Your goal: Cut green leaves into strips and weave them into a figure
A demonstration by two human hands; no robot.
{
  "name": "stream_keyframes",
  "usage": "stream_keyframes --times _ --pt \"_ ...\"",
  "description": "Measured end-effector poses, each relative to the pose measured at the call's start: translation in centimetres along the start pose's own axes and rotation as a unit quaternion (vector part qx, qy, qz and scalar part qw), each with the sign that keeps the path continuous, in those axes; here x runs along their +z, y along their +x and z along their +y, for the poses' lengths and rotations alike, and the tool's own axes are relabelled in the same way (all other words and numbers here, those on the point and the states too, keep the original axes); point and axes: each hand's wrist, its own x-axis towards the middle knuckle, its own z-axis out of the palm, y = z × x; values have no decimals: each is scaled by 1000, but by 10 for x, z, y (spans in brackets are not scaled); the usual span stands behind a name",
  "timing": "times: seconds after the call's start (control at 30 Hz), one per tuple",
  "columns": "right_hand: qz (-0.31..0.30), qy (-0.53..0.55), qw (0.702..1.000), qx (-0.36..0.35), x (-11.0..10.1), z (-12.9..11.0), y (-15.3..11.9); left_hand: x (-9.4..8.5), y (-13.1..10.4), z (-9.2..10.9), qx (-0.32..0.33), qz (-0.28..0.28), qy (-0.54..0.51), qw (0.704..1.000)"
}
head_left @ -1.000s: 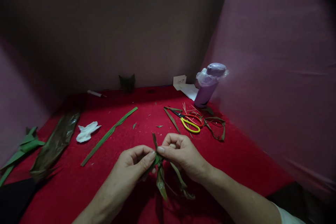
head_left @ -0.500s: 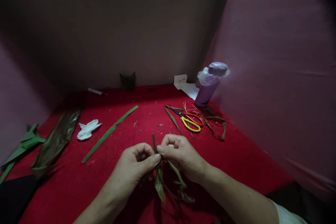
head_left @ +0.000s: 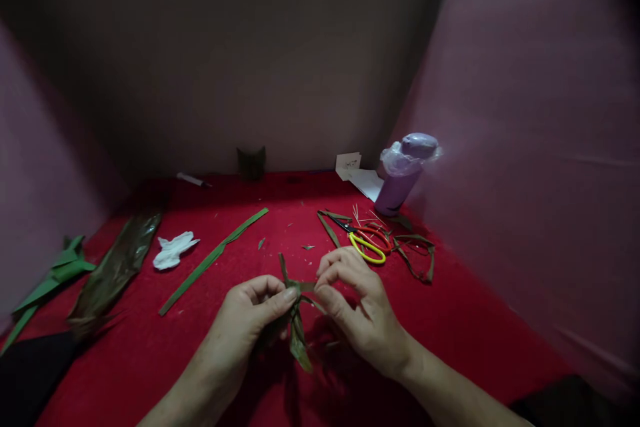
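The left hand (head_left: 253, 317)'s grip is pinched closed on a folded leaf piece (head_left: 297, 333), its tail hanging toward six o'clock. The right hand (head_left: 363, 310)'s grip pinches a leaf strip (head_left: 307, 287) leading off at three. Scissors (head_left: 369, 245) lie between one and two on the red worktop (head_left: 240, 367), white tissue (head_left: 174, 251) around ten.

Dim, uneven light leaves the back wall (head_left: 260, 47) a murky grey, while the red counter (head_left: 480, 333) shows more brightly. Dark shadow pools beneath the hands (head_left: 367, 320) and along the counter's rear. Faint glints catch the plastic wrap (head_left: 397, 160). Writing on the white card (head_left: 349, 163) is too soft to read; the upper right corner falls to black.
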Motion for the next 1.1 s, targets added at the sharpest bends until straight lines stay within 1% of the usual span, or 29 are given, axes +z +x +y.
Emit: stream_keyframes --times 0.07,0.17,0.4,0.67,0.9,1.1 --pt "-25 -54 998 4 0 -3 -1 -1 0 0 5 2 3 1000" --pt "-33 -91 995 12 4 -3 -3 -1 1 1 4 -4 9 1000" --pt "-32 -56 998 16 8 2 -4 0 -1 1 7 -12 1 1000" --pt "-24 -43 999 23 8 2 -4 1 -1 1 7 2 29 1000" --pt "-17 -43 999 27 9 4 -4 0 -1 0 4 -6 26 1000" --pt "-16 -67 998 7 10 4 -1 0 -1 2 0 2 22 1000"
